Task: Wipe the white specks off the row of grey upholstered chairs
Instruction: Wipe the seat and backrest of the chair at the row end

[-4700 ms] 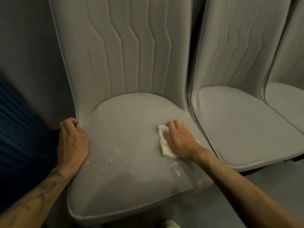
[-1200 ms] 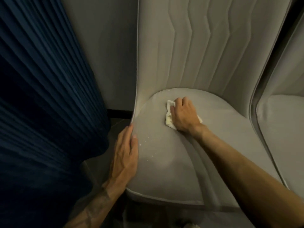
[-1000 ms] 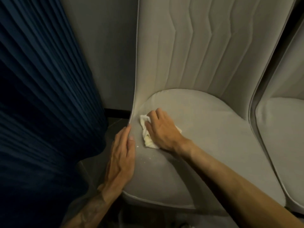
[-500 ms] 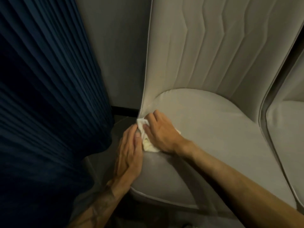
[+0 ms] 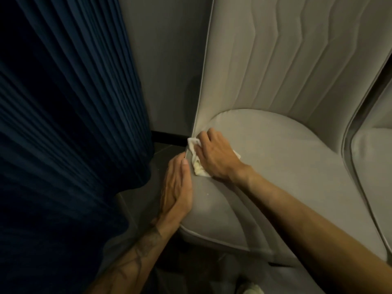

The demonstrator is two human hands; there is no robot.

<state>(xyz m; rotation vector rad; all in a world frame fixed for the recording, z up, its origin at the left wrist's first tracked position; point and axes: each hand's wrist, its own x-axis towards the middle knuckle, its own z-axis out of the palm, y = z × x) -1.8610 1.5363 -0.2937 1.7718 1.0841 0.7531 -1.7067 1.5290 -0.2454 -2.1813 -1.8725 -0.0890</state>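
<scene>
Dim light falls on a grey wall with a dark skirting strip along its foot. A pleated navy curtain fills the left of the view, hanging down to the floor. Beside it stands a grey chair with a wavy stitched backrest and pale piping along its edges. The edge of a second chair shows at far right, just beside the first.

The right hand lies palm down on the seat's left rear corner, where the seat meets the backrest. Its fingers are curled and pressing a crumpled white cloth against the fabric. The cloth pokes out on both sides of the hand and reaches the seat's left edge.

The left hand rests flat and relaxed along the seat's left edge, fingers together and pointing toward the cloth, fingertips almost touching it. It grasps nothing. A tattoo marks the left forearm.

One tiny white speck lies on the seat just right of the left hand.
</scene>
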